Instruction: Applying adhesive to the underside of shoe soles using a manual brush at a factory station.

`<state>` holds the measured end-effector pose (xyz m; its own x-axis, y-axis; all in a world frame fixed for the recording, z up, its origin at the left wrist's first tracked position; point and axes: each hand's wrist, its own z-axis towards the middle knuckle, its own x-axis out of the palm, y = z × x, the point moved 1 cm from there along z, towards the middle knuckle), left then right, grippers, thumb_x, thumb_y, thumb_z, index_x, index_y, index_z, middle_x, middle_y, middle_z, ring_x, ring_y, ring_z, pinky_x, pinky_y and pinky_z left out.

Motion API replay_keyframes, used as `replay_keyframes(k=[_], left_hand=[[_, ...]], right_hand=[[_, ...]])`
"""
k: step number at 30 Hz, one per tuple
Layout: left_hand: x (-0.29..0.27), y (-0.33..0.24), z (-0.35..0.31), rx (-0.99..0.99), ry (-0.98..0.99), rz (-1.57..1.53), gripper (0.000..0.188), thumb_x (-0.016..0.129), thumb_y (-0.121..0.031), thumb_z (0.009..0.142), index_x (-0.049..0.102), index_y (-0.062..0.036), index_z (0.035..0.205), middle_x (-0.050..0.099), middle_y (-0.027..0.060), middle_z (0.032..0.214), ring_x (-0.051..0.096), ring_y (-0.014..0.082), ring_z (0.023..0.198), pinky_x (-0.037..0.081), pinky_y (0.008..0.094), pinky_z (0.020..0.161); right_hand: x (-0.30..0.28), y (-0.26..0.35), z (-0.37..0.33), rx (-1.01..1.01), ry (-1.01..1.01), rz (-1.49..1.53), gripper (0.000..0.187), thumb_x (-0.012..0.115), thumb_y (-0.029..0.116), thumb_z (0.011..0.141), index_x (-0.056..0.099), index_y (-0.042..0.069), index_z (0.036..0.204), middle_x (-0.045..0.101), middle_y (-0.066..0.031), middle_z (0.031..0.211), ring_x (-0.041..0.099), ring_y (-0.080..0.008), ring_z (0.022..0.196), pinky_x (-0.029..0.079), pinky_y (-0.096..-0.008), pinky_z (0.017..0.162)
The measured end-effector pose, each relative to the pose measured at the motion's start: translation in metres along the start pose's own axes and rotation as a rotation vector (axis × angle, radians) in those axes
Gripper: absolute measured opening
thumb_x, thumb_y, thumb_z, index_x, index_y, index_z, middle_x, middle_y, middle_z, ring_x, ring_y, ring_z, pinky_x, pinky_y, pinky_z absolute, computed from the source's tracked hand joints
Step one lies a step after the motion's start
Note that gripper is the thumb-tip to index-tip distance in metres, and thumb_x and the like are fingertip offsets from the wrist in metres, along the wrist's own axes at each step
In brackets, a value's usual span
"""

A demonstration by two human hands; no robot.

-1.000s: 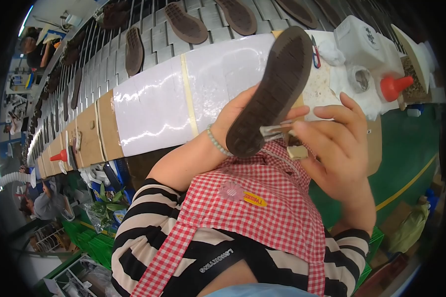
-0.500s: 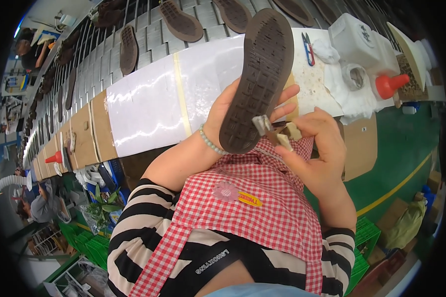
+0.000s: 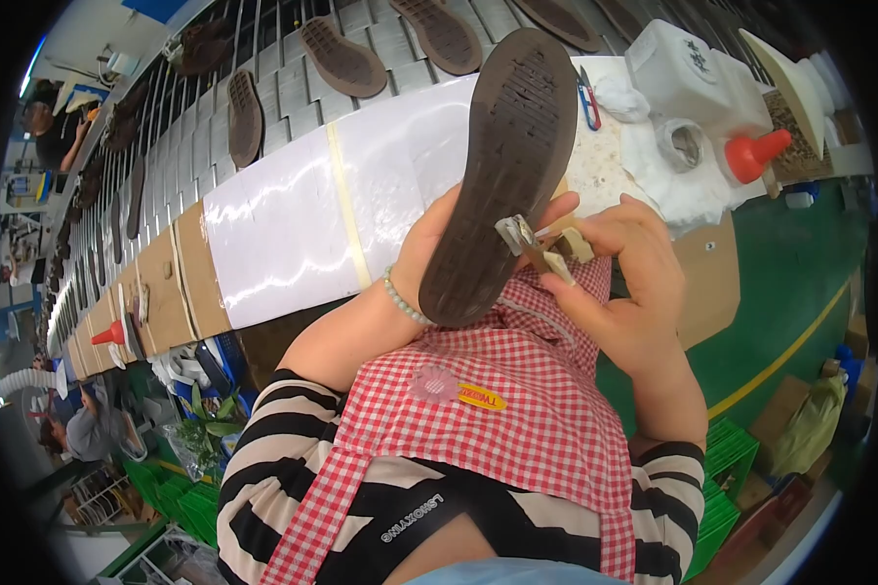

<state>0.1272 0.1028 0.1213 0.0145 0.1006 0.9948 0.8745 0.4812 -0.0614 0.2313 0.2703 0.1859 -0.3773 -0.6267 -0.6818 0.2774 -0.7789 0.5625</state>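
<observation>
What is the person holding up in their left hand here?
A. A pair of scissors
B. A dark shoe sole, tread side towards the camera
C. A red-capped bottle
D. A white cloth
B: the left hand grips a dark brown shoe sole from behind, its ridged tread facing up, while the right hand puts a small brush to its edge.

Most of the left hand [image 3: 437,255] is hidden behind the dark shoe sole [image 3: 505,166], the bristles of the small brush [image 3: 532,246] cannot be made out, and the far soles [image 3: 439,29] are cut by the upper edge.
</observation>
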Motion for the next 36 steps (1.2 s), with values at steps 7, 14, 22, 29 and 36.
replay_keyframes(k=[7,14,22,29,36], left_hand=[[0.003,0.003,-0.006,-0.017,-0.044,0.176,0.049,0.034,-0.029,0.11,0.04,0.0018,0.148,0.049,0.022,0.147,0.041,0.0381,0.143,0.042,0.0532,0.116],[-0.009,0.0,-0.006,-0.145,0.041,-0.02,0.053,0.034,-0.031,0.11,0.035,0.0003,0.153,0.046,0.0243,0.15,0.036,0.0466,0.144,0.038,0.069,0.111],[-0.036,-0.013,-0.014,-0.335,0.155,-0.162,0.056,0.033,-0.034,0.109,0.034,0.0033,0.152,0.045,0.0313,0.147,0.047,0.0597,0.129,0.043,0.0716,0.104],[-0.035,-0.015,0.001,-0.131,0.192,0.15,0.056,0.046,-0.029,0.106,0.035,0.001,0.152,0.039,0.0229,0.156,0.043,0.0531,0.137,0.038,0.0673,0.112],[-0.033,-0.073,0.028,0.418,0.206,0.247,0.061,0.058,-0.036,0.1,0.041,-0.0131,0.154,0.038,0.0071,0.161,0.031,0.0373,0.149,0.026,0.0593,0.122]], right_hand=[[-0.006,-0.01,0.005,0.012,-0.158,0.005,0.044,0.088,0.007,0.064,0.068,0.003,0.102,0.067,-0.0075,0.091,0.063,-0.026,0.089,0.05,-0.0374,0.081],[-0.017,-0.022,0.011,0.072,-0.24,-0.05,0.044,0.087,0.006,0.065,0.067,0.004,0.105,0.064,-0.0073,0.087,0.062,-0.024,0.085,0.049,-0.0359,0.079],[-0.029,-0.032,0.016,0.03,-0.181,-0.092,0.042,0.085,0.008,0.068,0.068,0.005,0.106,0.065,-0.0062,0.09,0.061,-0.0235,0.089,0.047,-0.0368,0.082],[-0.057,-0.06,0.034,0.043,-0.386,-0.251,0.036,0.083,0.01,0.074,0.073,0.006,0.108,0.07,-0.0071,0.1,0.062,-0.0265,0.097,0.048,-0.0381,0.089],[-0.097,-0.132,0.018,0.209,-0.389,-0.632,0.036,0.08,0.012,0.075,0.072,0.007,0.11,0.071,-0.0088,0.105,0.06,-0.03,0.11,0.045,-0.0431,0.095]])
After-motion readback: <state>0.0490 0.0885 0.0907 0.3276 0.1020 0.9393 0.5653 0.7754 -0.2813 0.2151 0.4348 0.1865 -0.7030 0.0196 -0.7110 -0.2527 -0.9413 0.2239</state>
